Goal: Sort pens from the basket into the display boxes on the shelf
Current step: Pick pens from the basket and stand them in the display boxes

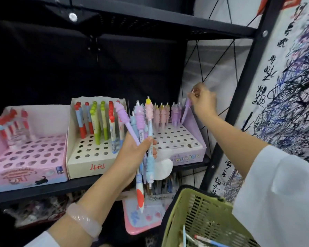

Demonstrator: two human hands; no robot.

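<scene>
My left hand point(132, 154) grips a bunch of several pastel pens point(144, 122) in front of the shelf, their purple, pink and blue tops fanned upward. My right hand point(202, 102) pinches the top of a purple pen point(186, 111) standing at the back right corner of the lilac unicorn display box point(189, 156). That box holds a back row of pink and purple pens. The green basket point(200, 216) hangs at the lower right with a few pens inside. A white display box point(89, 164) holds red, green and blue pens. A pink display box point(25, 172) sits at the left.
The black metal shelf point(43, 189) carries all three boxes; a second shelf board runs above. A black upright post point(243, 97) stands right of the unicorn box, beside scribbled test paper point(292, 104). More stationery fills the level below, including a pink tray point(141, 221).
</scene>
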